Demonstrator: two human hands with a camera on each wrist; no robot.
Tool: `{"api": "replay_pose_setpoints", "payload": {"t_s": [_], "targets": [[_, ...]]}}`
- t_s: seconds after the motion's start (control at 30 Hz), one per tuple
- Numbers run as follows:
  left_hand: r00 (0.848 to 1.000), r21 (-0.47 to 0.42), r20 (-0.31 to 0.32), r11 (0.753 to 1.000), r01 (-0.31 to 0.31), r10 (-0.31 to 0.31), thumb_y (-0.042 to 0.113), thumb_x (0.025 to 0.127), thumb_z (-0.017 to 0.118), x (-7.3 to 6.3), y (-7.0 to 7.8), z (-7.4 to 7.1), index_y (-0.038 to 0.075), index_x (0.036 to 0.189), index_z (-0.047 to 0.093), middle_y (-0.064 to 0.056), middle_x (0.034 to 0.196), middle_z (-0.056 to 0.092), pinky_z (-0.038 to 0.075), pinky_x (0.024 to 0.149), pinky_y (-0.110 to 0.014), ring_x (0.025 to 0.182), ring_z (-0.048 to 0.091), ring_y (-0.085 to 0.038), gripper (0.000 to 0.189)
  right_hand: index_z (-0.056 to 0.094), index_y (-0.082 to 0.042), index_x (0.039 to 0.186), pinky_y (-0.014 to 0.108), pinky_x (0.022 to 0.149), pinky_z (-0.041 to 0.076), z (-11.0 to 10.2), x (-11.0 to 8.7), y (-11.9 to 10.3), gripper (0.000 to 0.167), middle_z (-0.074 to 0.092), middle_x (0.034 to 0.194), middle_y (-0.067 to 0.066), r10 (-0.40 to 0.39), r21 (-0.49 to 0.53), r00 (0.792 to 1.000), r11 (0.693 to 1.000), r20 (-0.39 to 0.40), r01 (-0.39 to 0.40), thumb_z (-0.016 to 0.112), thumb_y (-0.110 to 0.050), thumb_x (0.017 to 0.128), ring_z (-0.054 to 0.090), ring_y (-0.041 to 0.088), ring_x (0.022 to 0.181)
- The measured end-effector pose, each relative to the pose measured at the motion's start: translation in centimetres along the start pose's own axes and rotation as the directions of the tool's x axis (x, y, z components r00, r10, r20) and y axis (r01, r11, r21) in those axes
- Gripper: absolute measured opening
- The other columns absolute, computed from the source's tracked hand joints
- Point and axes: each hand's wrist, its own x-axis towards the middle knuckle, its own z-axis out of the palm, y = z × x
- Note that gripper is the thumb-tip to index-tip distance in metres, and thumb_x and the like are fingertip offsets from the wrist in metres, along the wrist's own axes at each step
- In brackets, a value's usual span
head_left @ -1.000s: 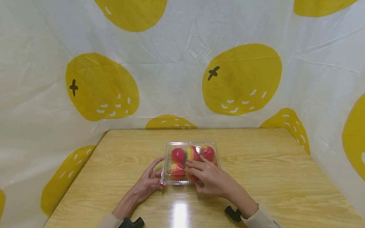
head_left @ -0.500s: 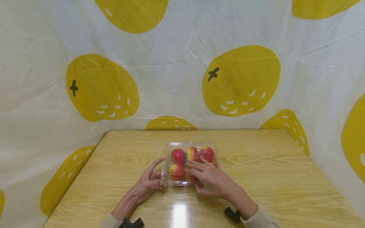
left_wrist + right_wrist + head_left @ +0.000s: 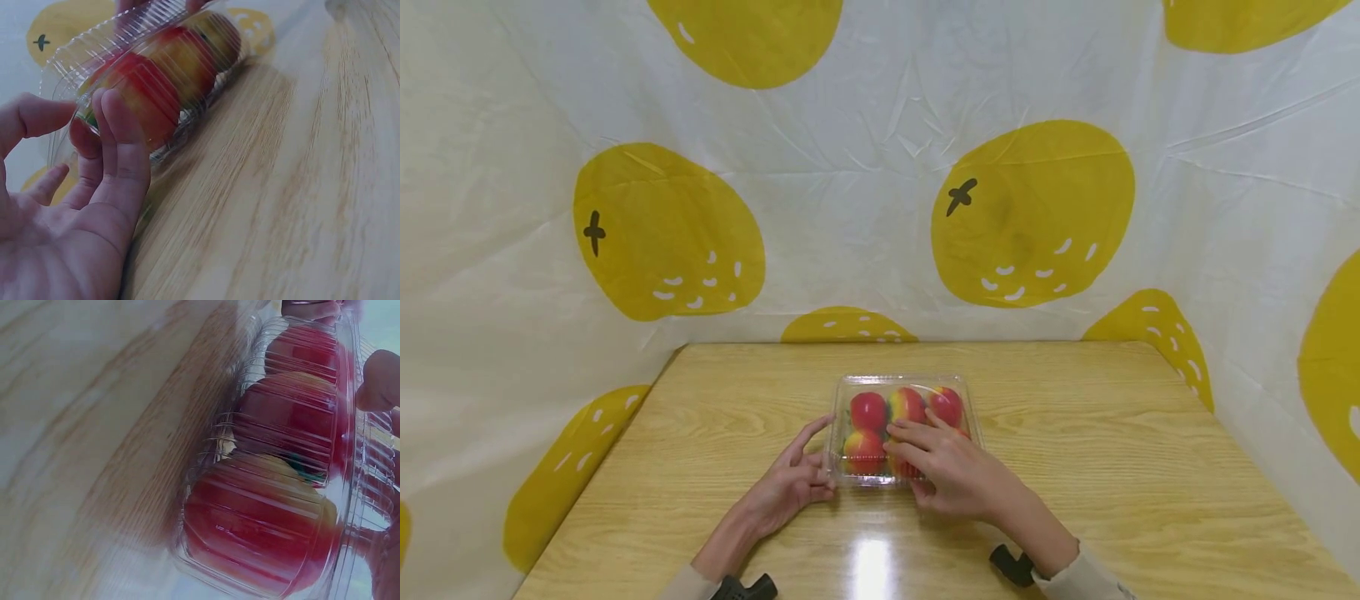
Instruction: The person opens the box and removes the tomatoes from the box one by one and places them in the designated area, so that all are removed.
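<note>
A clear plastic clamshell box (image 3: 901, 379) lies on the wooden table with its lid down over several red-and-yellow apples (image 3: 868, 411). At its left side is my left hand (image 3: 778, 498). One fingertip touches the rim and the other fingers bend against the front left corner, as the left wrist view also shows beside an apple (image 3: 147, 94). My right hand (image 3: 958, 477) rests over the front right part of the lid, fingers fairly straight across the top and thumb low at the front edge. It covers some of the fruit. Ribbed plastic wall passes in front of an apple (image 3: 250, 519) in the right wrist view.
The wooden table (image 3: 1075, 417) reaches back to a white curtain (image 3: 850, 217) printed with large yellow fruit, which also runs along both sides. Black wrist mounts (image 3: 1013, 565) sit on both forearms by the sleeves. Light glares off the table in front of the box.
Both hands keep their places on the box, with only slight finger shifts at its left front corner. The head view has tilted up a little.
</note>
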Motion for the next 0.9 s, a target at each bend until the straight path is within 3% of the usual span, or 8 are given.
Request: {"api": "replay_pose_setpoints", "payload": {"t_s": [0.23, 0.43, 0.67, 0.9], "targets": [[1.0, -0.015, -0.021, 1.0, 0.0, -0.001, -0.009, 0.099, 0.043, 0.1, -0.1, -0.1, 0.03, 0.165, 0.015, 0.004, 0.092, 0.057, 0.055, 0.089, -0.033, 0.092, 0.066, -0.017, 0.082, 0.068, -0.017, 0.132, 0.061, 0.112, 0.045, -0.2, 0.0, 0.0, 0.063, 0.065, 0.14, 0.009, 0.024, 0.013, 0.999, 1.0, 0.033, -0.024, 0.088, -0.02, 0.073, 0.061, 0.024, 0.132], [0.999, -0.022, -0.045, 1.0, -0.001, 0.0, -0.009, 0.097, 0.045, 0.2, 0.0, 0.0, 0.028, 0.166, 0.015, 0.005, 0.087, 0.058, 0.056, 0.087, -0.03, 0.088, 0.065, -0.016, 0.084, 0.06, -0.025, 0.143, 0.058, 0.117, 0.042, -0.6, -0.2, 0.2, 0.077, 0.052, 0.153, 0.013, 0.081, 0.023, 0.993, 0.996, 0.082, -0.083, 0.082, -0.016, 0.07, 0.052, 0.03, 0.141], [0.999, -0.037, -0.047, 0.999, -0.002, 0.001, -0.007, 0.096, 0.049, 0.4, 0.2, 0.3, 0.028, 0.165, 0.015, 0.005, 0.085, 0.056, 0.054, 0.087, -0.03, 0.086, 0.062, -0.016, 0.085, 0.053, -0.028, 0.149, 0.08, 0.115, 0.023, -1.7, -0.7, 0.6, 0.092, 0.041, 0.162, 0.016, 0.151, -0.024, 0.98, 0.989, 0.133, -0.149, 0.078, -0.013, 0.062, 0.042, 0.033, 0.15], [0.997, -0.036, -0.075, 0.999, 0.005, -0.007, -0.007, 0.092, 0.049, 0.4, 0.0, 0.2, 0.027, 0.165, 0.014, 0.005, 0.086, 0.057, 0.055, 0.084, -0.029, 0.085, 0.062, -0.015, 0.088, 0.05, -0.03, 0.152, 0.086, 0.111, 0.016, -1.7, -0.7, 0.4, 0.095, 0.04, 0.164, 0.016, 0.183, -0.021, 0.967, 0.983, 0.177, -0.182, 0.078, -0.013, 0.062, 0.037, 0.04, 0.152]]}}
